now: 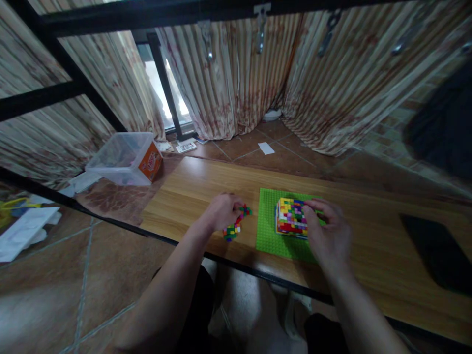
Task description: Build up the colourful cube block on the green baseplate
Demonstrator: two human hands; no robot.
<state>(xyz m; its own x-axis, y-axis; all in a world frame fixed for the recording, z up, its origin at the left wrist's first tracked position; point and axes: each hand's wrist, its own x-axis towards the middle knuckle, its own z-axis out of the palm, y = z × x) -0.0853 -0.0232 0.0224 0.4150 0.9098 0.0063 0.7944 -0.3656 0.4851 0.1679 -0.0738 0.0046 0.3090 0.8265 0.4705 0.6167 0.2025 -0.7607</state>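
Observation:
On the wooden tabletop lies a green studded baseplate (268, 223). A block of many-coloured toy bricks (290, 216), several layers high, is built up on it. My right hand (330, 233) is closed at the block's right end, thumb near the top front edge and fingers behind; they cover that end. To the left of the baseplate, small loose toy bricks (231, 231) in mixed colours lie in a heap. Over this heap is my left hand (223, 211), its fingers curled down and pressed together among the bricks. Whatever its fingertips hold is hidden.
A dark flat object (437, 250) lies at the table's right. Beyond the left end, a clear plastic bin (123, 160) with an orange label stands on the tiled floor. Black metal bars (147, 20) with hanging clips cross above, before striped curtains (236, 83).

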